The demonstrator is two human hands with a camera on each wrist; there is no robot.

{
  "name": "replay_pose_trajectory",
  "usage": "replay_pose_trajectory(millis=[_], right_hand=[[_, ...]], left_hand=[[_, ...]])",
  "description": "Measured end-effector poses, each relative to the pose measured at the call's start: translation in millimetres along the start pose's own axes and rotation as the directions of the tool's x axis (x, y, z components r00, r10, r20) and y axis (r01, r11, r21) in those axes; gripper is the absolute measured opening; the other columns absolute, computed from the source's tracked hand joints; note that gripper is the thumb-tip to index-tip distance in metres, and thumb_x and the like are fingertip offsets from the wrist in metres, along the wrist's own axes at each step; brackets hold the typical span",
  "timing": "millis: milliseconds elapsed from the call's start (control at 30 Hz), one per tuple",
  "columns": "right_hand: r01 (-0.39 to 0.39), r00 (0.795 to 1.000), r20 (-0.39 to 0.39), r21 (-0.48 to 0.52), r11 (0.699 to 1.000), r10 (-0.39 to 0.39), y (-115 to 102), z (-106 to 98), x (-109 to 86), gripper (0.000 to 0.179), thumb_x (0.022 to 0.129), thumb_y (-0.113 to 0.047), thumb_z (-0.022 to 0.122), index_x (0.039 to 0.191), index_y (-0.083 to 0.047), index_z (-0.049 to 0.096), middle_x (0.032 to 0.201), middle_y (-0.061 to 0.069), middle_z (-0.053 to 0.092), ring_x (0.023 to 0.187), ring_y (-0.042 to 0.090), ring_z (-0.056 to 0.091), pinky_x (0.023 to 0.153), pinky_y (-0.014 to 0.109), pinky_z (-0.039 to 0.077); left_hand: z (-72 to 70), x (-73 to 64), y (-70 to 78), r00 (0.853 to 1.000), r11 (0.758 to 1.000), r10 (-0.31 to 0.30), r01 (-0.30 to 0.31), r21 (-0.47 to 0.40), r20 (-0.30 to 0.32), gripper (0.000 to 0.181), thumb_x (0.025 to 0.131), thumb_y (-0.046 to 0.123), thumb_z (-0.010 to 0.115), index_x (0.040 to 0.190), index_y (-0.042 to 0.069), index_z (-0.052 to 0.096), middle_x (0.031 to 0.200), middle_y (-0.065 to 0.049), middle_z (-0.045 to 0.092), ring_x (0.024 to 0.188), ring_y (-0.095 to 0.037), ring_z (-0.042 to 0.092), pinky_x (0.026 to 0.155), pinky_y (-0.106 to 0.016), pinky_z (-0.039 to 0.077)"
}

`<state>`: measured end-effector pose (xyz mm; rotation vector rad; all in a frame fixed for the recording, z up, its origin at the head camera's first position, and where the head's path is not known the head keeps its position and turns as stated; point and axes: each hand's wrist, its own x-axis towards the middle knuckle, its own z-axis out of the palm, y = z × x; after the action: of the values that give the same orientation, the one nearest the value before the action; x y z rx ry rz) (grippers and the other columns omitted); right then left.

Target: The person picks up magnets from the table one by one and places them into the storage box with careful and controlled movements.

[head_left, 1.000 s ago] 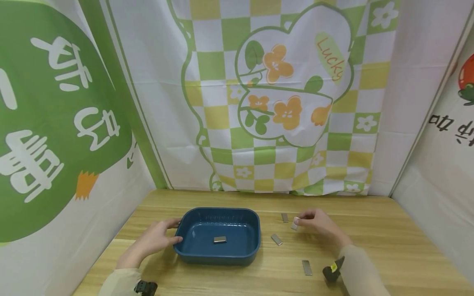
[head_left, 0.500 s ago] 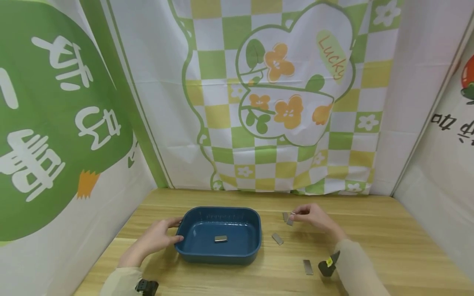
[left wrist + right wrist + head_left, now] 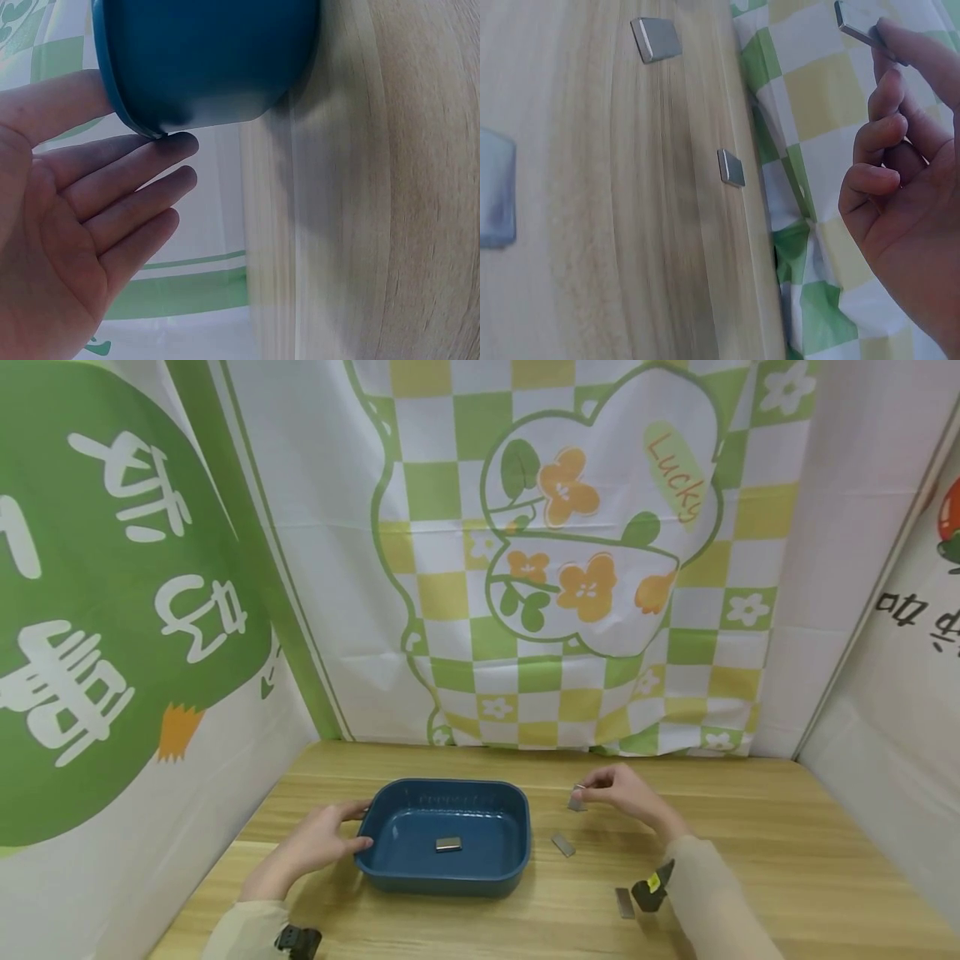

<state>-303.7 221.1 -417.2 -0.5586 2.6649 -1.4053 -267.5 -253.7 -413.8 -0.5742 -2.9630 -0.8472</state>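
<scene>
Tray [image 3: 442, 887]: smooth, glossy, plastic-looking
Small bars [image 3: 658, 40]: smooth metal, shiny edges
Desk [image 3: 540, 931]: wood-grained, low sheen
Curtain [image 3: 442, 597] behind the desk's far edge: matt cloth, creased
Sleeves [image 3: 716, 897]: matt, soft-looking cloth

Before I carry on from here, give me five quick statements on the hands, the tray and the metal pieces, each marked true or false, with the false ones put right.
1. The left hand touches the left end of the blue tray. True.
2. The tray is held up in the air. False: it stands on the table.
3. Exactly one piece lies inside the tray. True.
4. The right hand is empty. False: it pinches a silvery piece.
5. In the right wrist view, five loose pieces lie on the table. False: three do.
</scene>
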Motion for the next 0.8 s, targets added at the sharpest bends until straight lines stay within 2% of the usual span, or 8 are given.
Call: replay_pose_trajectory(millis=[133,333,500,800], right_hand=[[0.003,1.0,0.005,-0.008,1.0,-0.003,5.2,3.1,7.3,0.025,0.087,-0.024,0.068,0.098,-0.002,0.071,0.091,0.007,0.068,0.083,0.025,0.059,0.075,0.038,0.05],[0.023,1.0,0.012,-0.026,0.999,-0.023,0.5,7.8,13.2,0.024,0.086,-0.026,0.069,0.098,-0.005,0.071,0.092,0.006,0.069,0.083,0.023,0.06,0.073,0.034,0.05],[0.032,0.999,0.033,-0.014,0.999,-0.032,-3.5,11.5,18.4,0.024,0.085,-0.03,0.07,0.095,-0.009,0.072,0.091,0.004,0.069,0.082,0.021,0.06,0.075,0.036,0.051],[0.053,0.998,0.041,0.028,0.998,-0.054,-7.6,16.5,24.3,0.021,0.088,-0.025,0.068,0.098,-0.008,0.073,0.099,0.008,0.07,0.085,0.023,0.061,0.075,0.04,0.051]], left_hand=[[0.3,0.2,-0.6,1.0,1.0,0.006,-0.006,0.002,-0.003,0.061,0.081,0.024,0.075,0.132,-0.002,0.053,0.121,-0.02,0.064,0.117,-0.04,0.055,0.098,-0.057,0.042],[0.4,1.3,-1.9,1.0,1.0,0.006,-0.006,-0.002,-0.003,0.06,0.081,0.022,0.074,0.132,-0.002,0.052,0.122,-0.02,0.063,0.118,-0.041,0.055,0.098,-0.058,0.041],[-0.4,0.4,-1.0,1.0,1.0,0.009,-0.009,0.002,0.003,0.061,0.08,0.023,0.075,0.131,-0.003,0.053,0.121,-0.02,0.063,0.117,-0.041,0.055,0.098,-0.057,0.042],[-2.4,-1.0,1.7,1.0,1.0,0.014,-0.014,-0.006,0.009,0.062,0.08,0.024,0.075,0.131,-0.002,0.053,0.121,-0.02,0.064,0.117,-0.04,0.055,0.098,-0.057,0.042]])
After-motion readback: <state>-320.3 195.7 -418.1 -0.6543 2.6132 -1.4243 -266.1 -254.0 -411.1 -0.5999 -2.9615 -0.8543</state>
